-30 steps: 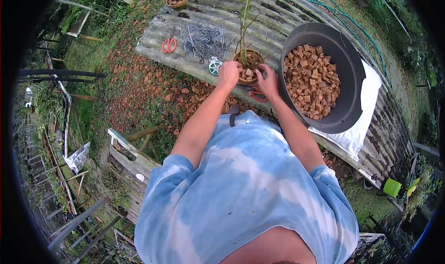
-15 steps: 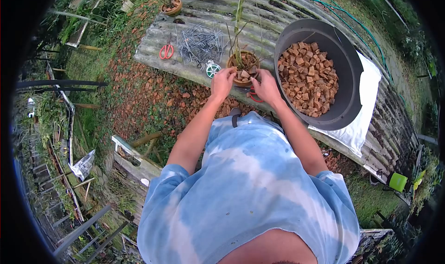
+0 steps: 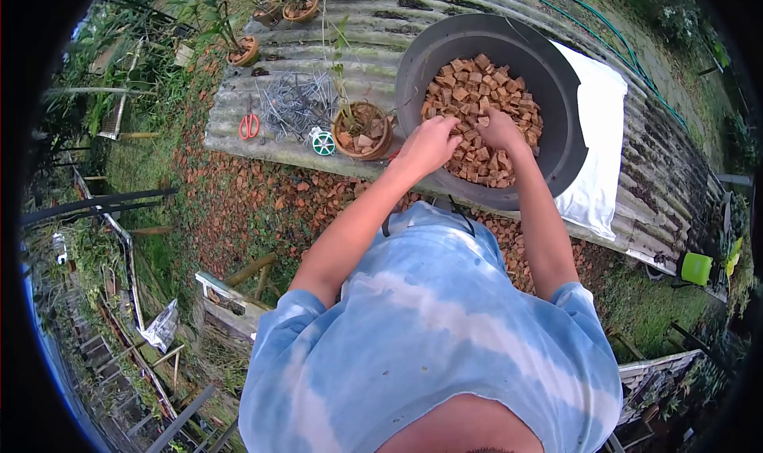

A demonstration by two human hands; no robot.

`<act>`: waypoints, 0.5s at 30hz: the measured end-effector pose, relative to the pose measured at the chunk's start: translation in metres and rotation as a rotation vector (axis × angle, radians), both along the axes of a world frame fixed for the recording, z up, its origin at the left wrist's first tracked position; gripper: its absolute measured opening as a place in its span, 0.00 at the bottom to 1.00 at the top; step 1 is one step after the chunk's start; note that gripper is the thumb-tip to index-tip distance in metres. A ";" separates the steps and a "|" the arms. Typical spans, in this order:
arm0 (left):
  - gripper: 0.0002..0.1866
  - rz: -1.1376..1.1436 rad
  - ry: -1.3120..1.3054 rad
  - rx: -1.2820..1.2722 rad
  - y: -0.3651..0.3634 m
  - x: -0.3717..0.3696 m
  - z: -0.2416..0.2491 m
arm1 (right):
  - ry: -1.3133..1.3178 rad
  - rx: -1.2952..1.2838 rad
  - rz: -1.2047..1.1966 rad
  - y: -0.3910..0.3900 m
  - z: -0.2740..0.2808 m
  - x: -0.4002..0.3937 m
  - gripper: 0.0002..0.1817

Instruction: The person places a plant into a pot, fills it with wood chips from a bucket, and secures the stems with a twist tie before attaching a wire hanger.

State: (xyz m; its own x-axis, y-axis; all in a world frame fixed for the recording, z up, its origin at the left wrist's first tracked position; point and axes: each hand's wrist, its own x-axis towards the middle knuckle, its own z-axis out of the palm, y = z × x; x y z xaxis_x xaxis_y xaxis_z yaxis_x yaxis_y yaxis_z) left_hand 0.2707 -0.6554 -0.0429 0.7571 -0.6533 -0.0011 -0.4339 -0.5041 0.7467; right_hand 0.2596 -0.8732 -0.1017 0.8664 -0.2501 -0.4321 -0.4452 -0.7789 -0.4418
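Both hands are over the large dark tub [image 3: 560,95], which holds a heap of brown husk chunks [image 3: 485,83]. My left hand [image 3: 433,141] is above the tub's near left part, its fingers bent together; what they hold, if anything, is too small to make out. Among the chunks, my right hand [image 3: 501,129] reaches in with its fingertips hidden. Left of the tub stands a clay pot [image 3: 362,152] with a thin upright plant and chunks inside.
On the corrugated sheet [image 3: 389,36] lie red-handled scissors [image 3: 249,126], a pile of metal wires [image 3: 298,103] and a green-and-white spool [image 3: 323,141]. More potted plants [image 3: 300,9] stand at the back. A white sheet [image 3: 598,135] lies under the tub.
Both hands have left the clay pot and moved right to the tub. The view has shifted, so the pot and tub now appear further left.
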 end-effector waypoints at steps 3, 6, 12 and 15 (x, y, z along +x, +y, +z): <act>0.23 -0.075 0.076 0.362 -0.027 0.015 -0.024 | 0.214 -0.200 0.077 -0.008 -0.040 0.006 0.58; 0.25 -0.041 0.261 0.564 -0.042 0.019 -0.050 | 0.338 -0.203 0.226 -0.004 -0.069 0.006 0.77; 0.33 -0.035 0.338 0.643 -0.043 0.026 -0.078 | -0.026 -0.301 0.240 0.028 -0.118 0.007 0.39; 0.39 0.035 0.381 0.654 -0.047 0.036 -0.086 | -0.088 -0.249 0.281 0.038 -0.125 -0.006 0.23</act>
State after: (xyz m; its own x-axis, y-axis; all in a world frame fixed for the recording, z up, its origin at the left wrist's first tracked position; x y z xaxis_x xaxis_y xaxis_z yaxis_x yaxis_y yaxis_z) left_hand 0.3065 -0.7021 -0.1289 0.6471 -0.4045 -0.6462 -0.1807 -0.9048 0.3855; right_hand 0.2535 -0.8351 -0.2270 0.9472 -0.0860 -0.3088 -0.1682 -0.9534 -0.2505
